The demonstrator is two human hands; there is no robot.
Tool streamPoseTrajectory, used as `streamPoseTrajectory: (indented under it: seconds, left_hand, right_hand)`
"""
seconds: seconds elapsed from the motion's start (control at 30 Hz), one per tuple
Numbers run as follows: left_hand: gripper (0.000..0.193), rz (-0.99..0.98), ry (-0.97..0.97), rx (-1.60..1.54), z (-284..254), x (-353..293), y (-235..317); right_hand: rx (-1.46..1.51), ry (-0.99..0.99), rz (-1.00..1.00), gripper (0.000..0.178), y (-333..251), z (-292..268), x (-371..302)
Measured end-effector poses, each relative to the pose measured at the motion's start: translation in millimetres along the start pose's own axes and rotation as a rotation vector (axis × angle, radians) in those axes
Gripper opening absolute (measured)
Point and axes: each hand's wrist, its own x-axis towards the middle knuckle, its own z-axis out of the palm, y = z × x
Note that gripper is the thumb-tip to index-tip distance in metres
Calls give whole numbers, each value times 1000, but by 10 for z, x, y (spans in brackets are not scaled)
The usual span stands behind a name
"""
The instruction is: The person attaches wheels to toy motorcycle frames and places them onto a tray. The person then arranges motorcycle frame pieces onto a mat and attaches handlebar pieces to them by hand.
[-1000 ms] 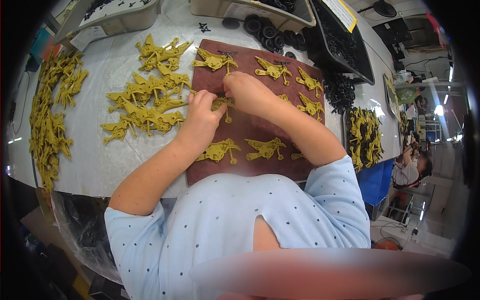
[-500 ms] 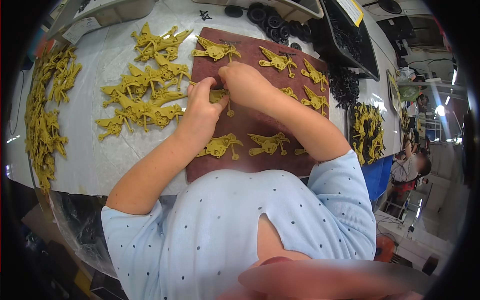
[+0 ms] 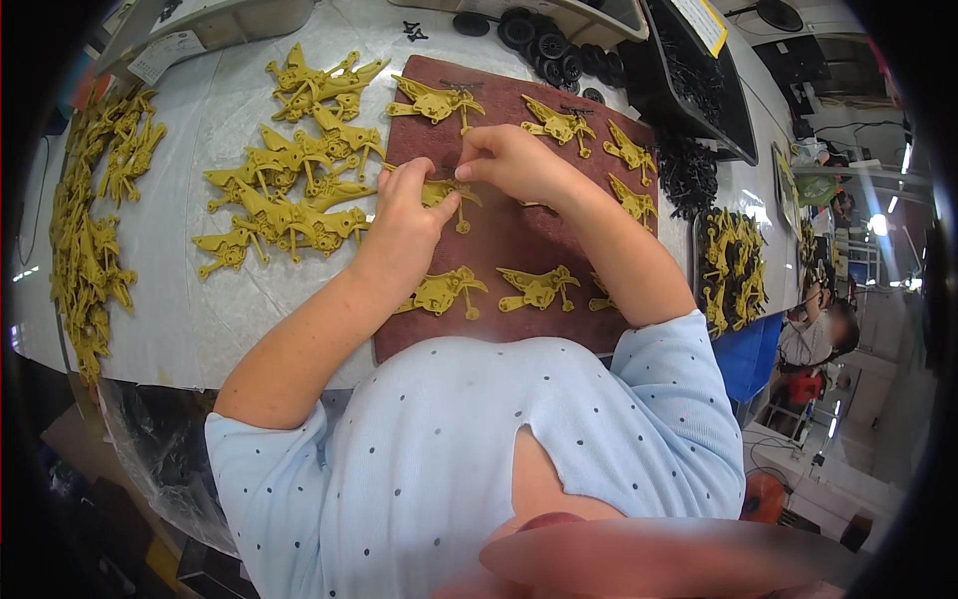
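Note:
My left hand (image 3: pixel 411 208) is closed on a yellow plastic frame part (image 3: pixel 463 212) lying on the reddish-brown mat (image 3: pixel 499 235); the fingers cover much of it. Over the right end of that part, my right hand (image 3: pixel 514 165) is in a pinch, thumb and forefinger together, with a small dark bit at the tips that is too small to name. Similar yellow parts lie spaced out on the mat: one (image 3: pixel 434 100) beyond my hands, another (image 3: pixel 539 289) nearer my body. The two far-row parts by my right hand have thin black pieces at their tops.
Left of the mat lies a heap of yellow parts (image 3: pixel 289 185), with another pile (image 3: pixel 90 240) at the table's left edge. Black wheels (image 3: pixel 549 45) and a black bin (image 3: pixel 699 85) stand at the back. Black pieces (image 3: pixel 687 175) and a tray of yellow parts (image 3: pixel 733 270) sit right.
My right hand has shifted a little right and nearer, its fingertips now lower over the held yellow part. The left hand keeps its place on the part.

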Motion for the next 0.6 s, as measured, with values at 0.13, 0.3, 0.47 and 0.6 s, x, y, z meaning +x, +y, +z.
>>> streamPoseTrajectory:
  seconds: [0.13,0.3,0.47,0.6]
  left_hand:
    - [27,5,5,10,12,3,-6]
    - [26,3,21,3,12,15,1]
    - [29,6,41,32,7,22,-3]
    - [30,-3,20,14,-3,38,-2]
  right_hand:
    - [70,-34,64,16,10,-28,15]
    - [-39,33,-16,18,-35,52,21]
    - [-94,42,-31,18,-53,59,46]
    - [-169,97,-183,16,7,113,56]
